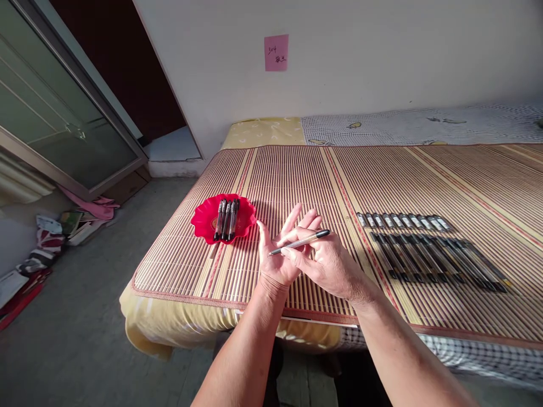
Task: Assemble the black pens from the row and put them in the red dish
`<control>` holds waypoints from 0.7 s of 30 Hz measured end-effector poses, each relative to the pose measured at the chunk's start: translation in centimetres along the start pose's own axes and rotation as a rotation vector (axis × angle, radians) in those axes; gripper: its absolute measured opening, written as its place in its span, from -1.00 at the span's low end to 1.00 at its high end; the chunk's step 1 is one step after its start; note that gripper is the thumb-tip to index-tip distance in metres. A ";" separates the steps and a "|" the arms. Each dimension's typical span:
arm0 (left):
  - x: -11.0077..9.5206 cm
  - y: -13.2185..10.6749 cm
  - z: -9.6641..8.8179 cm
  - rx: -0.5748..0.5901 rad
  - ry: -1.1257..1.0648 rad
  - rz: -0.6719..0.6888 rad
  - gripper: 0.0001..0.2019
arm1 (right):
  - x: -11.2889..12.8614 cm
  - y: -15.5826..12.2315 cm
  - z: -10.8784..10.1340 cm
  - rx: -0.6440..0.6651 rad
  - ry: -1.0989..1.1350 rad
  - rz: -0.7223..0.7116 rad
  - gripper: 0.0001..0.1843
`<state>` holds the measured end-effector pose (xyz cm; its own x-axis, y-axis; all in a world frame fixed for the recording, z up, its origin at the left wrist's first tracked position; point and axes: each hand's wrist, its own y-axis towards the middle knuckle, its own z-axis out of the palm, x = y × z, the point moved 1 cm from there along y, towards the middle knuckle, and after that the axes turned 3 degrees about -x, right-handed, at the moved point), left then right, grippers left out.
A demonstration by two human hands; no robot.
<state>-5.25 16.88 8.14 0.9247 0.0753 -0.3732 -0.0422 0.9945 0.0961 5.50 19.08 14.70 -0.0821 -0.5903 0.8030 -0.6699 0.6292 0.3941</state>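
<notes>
My right hand [328, 263] pinches an uncapped gel pen [299, 243], its tip pointing left toward the palm of my left hand [278, 260]. That left hand is open, palm up with fingers stretched out, behind and under the pen. Whether the tip touches the palm I cannot tell. Left of my hands stands a red scalloped dish [201, 220] with several capped pens [228, 219] lying in it. On the right, a row of loose pen caps [403, 221] lies above a row of uncapped pens [436, 260].
A striped bamboo mat [297, 175] covers the bed, with yellow cloth [178, 322] hanging at its front edge. A pink note [276, 53] is stuck on the wall. Books and a pink cloth [99, 208] lie on the floor by the glass door [51, 107].
</notes>
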 end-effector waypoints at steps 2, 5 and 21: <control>0.0 0.0 0.0 0.001 0.006 -0.001 -0.06 | 0.0 0.0 0.1 0.005 -0.002 0.005 -0.79; 0.0 0.0 0.1 -0.002 0.024 -0.005 -0.07 | -0.1 0.0 0.1 0.011 -0.014 0.007 -0.78; 0.1 -0.1 0.2 -0.020 0.033 -0.009 -0.07 | -0.1 0.1 -0.1 -0.030 -0.042 -0.010 -0.83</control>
<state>-5.05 16.75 8.28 0.9119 0.0681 -0.4047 -0.0414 0.9964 0.0745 5.54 19.27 14.76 -0.1069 -0.6171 0.7796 -0.6486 0.6376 0.4157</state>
